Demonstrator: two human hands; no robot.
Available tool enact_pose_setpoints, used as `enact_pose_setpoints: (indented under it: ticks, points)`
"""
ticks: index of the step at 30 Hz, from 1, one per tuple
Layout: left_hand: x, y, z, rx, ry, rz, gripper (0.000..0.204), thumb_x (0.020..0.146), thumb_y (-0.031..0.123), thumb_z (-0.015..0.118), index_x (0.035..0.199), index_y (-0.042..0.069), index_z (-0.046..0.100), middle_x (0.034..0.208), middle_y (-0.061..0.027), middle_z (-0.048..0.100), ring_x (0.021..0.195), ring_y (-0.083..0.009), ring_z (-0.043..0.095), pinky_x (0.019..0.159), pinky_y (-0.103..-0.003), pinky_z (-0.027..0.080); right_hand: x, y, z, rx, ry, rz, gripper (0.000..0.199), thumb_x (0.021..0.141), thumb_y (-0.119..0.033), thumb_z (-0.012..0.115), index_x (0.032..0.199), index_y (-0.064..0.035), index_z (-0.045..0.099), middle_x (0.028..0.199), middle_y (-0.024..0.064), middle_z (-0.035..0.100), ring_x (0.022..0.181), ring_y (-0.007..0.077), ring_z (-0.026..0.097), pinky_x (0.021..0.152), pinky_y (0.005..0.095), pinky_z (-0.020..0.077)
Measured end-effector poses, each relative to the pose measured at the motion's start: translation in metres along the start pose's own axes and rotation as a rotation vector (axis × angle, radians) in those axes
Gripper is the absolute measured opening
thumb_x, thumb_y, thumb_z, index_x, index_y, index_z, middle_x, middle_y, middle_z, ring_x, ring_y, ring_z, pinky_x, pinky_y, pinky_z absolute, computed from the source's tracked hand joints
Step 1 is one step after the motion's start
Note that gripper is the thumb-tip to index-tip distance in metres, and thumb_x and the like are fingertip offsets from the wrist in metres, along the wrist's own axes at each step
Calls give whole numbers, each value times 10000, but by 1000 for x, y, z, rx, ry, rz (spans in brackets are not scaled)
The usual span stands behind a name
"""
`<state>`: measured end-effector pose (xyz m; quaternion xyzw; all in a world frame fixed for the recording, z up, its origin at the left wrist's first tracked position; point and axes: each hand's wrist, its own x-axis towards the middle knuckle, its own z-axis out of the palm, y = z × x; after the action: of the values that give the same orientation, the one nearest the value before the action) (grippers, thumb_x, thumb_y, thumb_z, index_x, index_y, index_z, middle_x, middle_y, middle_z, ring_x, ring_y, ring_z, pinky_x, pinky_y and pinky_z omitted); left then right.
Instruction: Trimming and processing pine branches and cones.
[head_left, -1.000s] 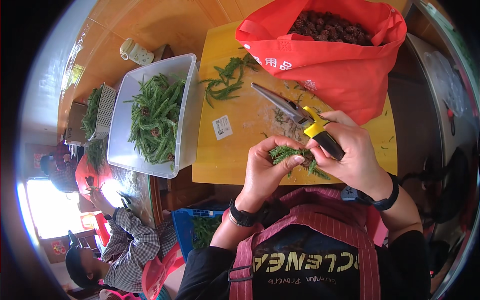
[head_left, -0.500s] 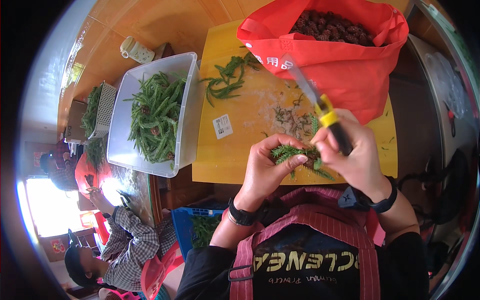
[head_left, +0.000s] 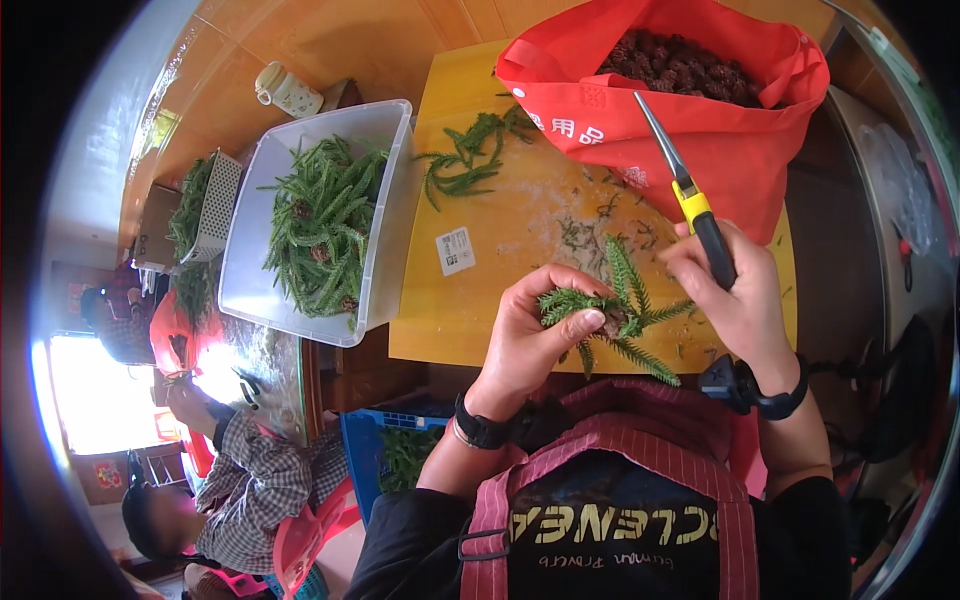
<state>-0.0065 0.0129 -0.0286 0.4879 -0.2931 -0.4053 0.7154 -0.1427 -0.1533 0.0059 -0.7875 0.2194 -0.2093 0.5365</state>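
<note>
My left hand [head_left: 545, 325] is closed around a green artificial pine sprig [head_left: 630, 285], thumb pressed on it. Several needle branches fan out from the sprig to the right. Something brown, seemingly a small pine cone, shows at its middle, partly hidden by my fingers. Just right of it, my right hand [head_left: 735, 290] grips long-nose pliers [head_left: 690, 192] by the black and yellow handles. Their long metal jaws point up and away, in front of the red bag [head_left: 690, 150], apart from the sprig. Both hands are over the near edge of the yellow board [head_left: 480, 320].
Brown pine cones [head_left: 680, 70] fill the red bag. At left stands a clear plastic bin [head_left: 385, 260] of finished-looking sprigs. Loose green branches [head_left: 465, 165], a white label [head_left: 455, 251] and scraps lie on the board. A person in a checked shirt [head_left: 255, 470] sits at lower left.
My right hand has drawn away from the sprig to the right, the pliers with it. The sprig's branches now stand spread apart. My left hand keeps its hold.
</note>
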Motion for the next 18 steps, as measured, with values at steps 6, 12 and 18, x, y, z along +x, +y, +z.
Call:
enact_pose_setpoints:
  ticks: [6, 12, 18]
  points:
    - [0, 1, 4, -64, 0, -8, 263, 763, 101, 703, 951, 21, 537, 956, -64, 578, 879, -135, 558, 798, -274, 461, -6, -3, 13, 28, -110, -207, 528, 589, -324, 832, 939, -15, 584, 689, -6, 418, 633, 97, 406, 578, 247, 358]
    - [-2, 10, 14, 23, -12, -5, 423, 688, 29, 757, 1012, 32, 485, 993, -36, 544, 910, -109, 546, 799, -249, 457, -12, -4, 21, 101, -128, -11, 392, 651, -150, 800, 763, -67, 434, 680, -40, 326, 601, 51, 319, 533, 205, 300]
    - [-3, 13, 19, 195, -29, -24, 415, 713, -59, 683, 1047, 32, 454, 972, -22, 532, 899, -80, 533, 786, -226, 451, -15, 2, 22, 232, -94, 25, 319, 707, -131, 762, 750, -56, 454, 644, -47, 372, 582, 39, 347, 509, 203, 316]
